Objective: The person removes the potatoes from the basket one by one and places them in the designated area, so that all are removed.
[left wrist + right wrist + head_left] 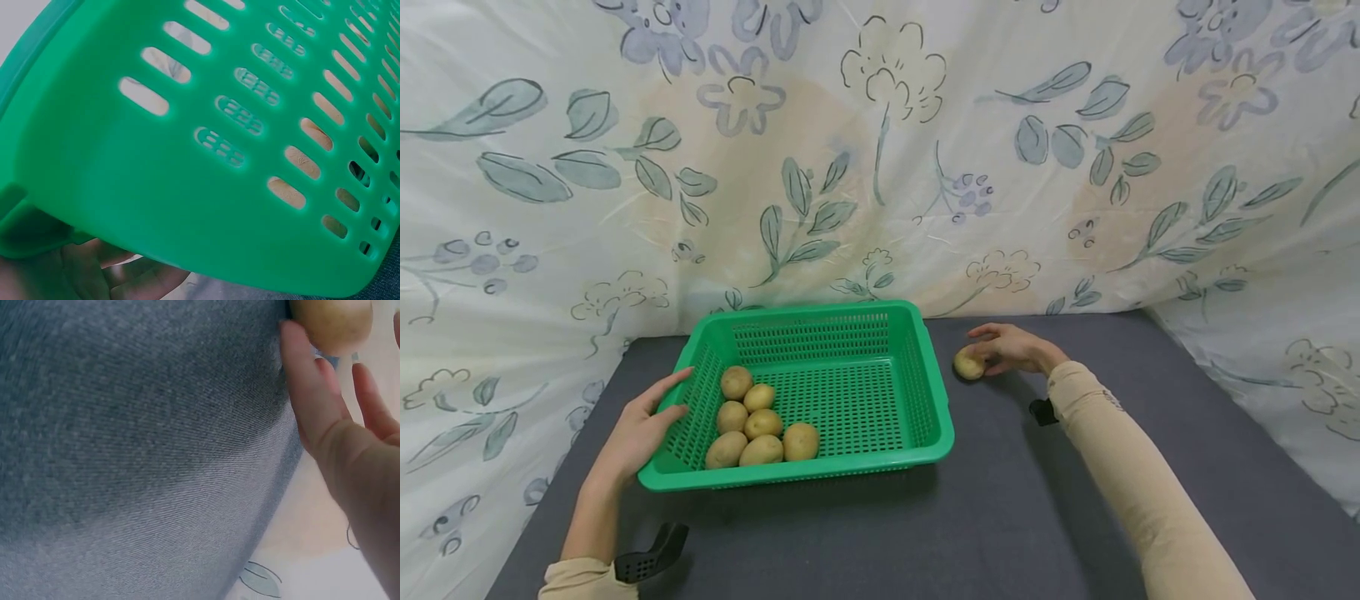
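A green plastic basket (925, 392) stands on the dark table, with several potatoes (763, 424) gathered in its left part. My left hand (638, 433) holds the basket's left rim; in the left wrist view its fingers (140, 278) show at the edge of the perforated wall. To the right of the basket, a single potato (967, 364) lies on the table. My right hand (1011, 348) is at this potato, fingers spread around its right side. In the right wrist view, the potato (337, 325) appears beyond the fingertips, with a gap on one side.
Dark grey cloth (1000, 500) covers the table. A flower-printed curtain (880, 167) hangs behind and at both sides, close to the basket's far rim. Black wrist devices (651, 557) show at both forearms.
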A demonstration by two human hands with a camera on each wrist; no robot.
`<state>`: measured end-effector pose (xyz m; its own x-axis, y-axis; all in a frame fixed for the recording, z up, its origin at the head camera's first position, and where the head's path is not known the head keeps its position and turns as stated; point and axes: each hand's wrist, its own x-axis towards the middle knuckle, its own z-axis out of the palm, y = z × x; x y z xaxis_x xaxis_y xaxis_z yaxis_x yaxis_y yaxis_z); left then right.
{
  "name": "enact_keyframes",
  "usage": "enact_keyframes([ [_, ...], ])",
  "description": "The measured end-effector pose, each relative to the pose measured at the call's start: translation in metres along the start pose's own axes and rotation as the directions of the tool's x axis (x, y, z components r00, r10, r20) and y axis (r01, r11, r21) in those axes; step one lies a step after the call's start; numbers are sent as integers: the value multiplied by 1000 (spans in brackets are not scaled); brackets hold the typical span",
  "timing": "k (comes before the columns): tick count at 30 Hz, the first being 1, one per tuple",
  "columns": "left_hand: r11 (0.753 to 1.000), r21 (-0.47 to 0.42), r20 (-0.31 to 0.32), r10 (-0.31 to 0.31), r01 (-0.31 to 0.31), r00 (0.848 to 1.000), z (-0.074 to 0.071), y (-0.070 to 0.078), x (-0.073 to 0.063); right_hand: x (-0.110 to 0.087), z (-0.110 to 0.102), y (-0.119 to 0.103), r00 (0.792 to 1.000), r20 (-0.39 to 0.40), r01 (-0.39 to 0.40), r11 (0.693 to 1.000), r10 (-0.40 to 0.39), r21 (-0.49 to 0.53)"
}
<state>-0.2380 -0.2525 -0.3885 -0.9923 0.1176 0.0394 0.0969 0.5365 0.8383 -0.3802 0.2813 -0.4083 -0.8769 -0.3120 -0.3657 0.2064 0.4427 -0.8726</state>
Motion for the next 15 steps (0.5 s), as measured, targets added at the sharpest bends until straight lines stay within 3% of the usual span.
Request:
enact_keyframes([
  [7,1000,-8,6,3,-3,1000,-2,-2,-1,-1,-3,-5,993,-119,27,998,-20,57],
  [15,1000,-13,4,6,-6,1000,-1,-1,1,-8,-12,-29,970,-208,143,986,-122,87],
])
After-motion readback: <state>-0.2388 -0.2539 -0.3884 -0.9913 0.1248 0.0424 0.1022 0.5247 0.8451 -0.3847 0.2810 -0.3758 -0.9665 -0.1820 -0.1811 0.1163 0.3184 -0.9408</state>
